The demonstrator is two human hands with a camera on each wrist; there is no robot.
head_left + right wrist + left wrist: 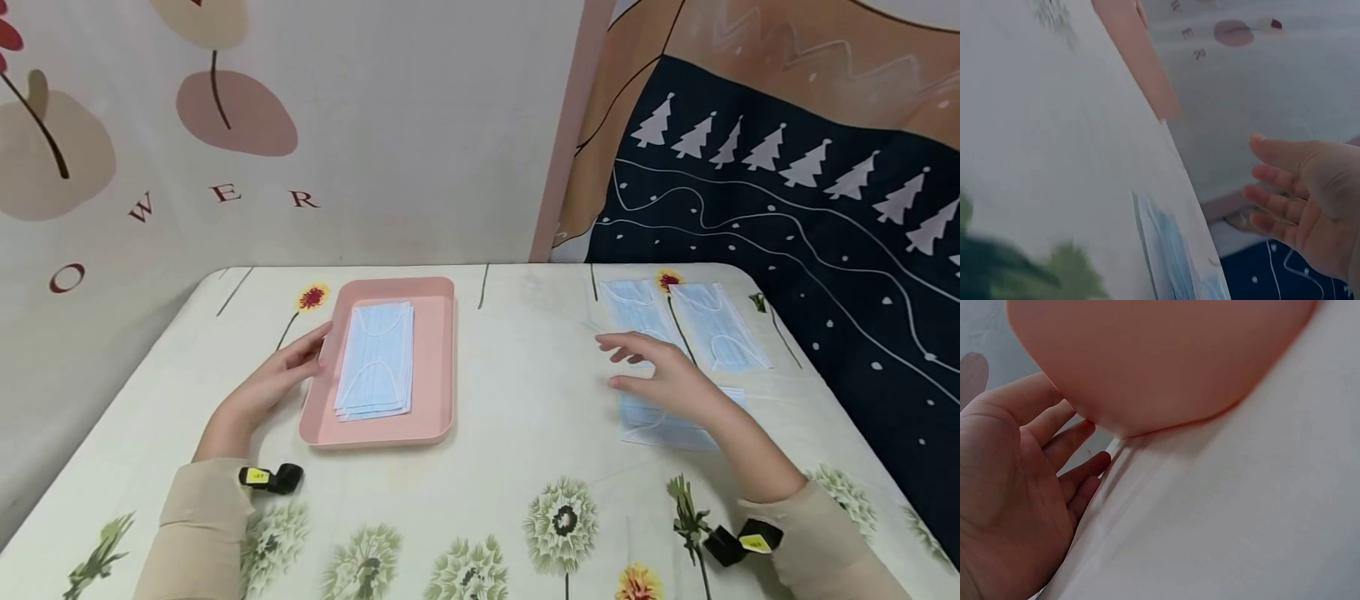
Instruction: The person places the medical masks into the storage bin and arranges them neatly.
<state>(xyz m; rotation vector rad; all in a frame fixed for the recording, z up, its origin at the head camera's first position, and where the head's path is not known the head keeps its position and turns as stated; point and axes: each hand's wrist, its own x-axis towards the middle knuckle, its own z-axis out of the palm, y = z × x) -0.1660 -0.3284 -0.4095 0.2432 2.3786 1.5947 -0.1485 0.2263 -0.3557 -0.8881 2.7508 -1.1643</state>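
Observation:
A pink tray (433, 358) lies on the table at left of centre, holding a small stack of blue face masks (375, 358) with white ear loops. My left hand (277, 379) touches the tray's left edge, its fingers fairly straight along the wall; in the left wrist view the fingertips (1088, 428) meet the tray's side. On the right, my right hand (660, 375) hovers over the loose masks, fingers loosely bent and nothing between them. Beneath it lies one mask (660, 429), partly hidden by the hand and wrist. Farther back are two more, a mask (633, 304) and another mask (716, 321).
A white cloth printed with flowers covers the table (525, 375). Behind it hangs a pale curtain (420, 133) with printed letters, and to the right a dark cloth (750, 200) with white trees. Each sleeve carries a black wrist camera.

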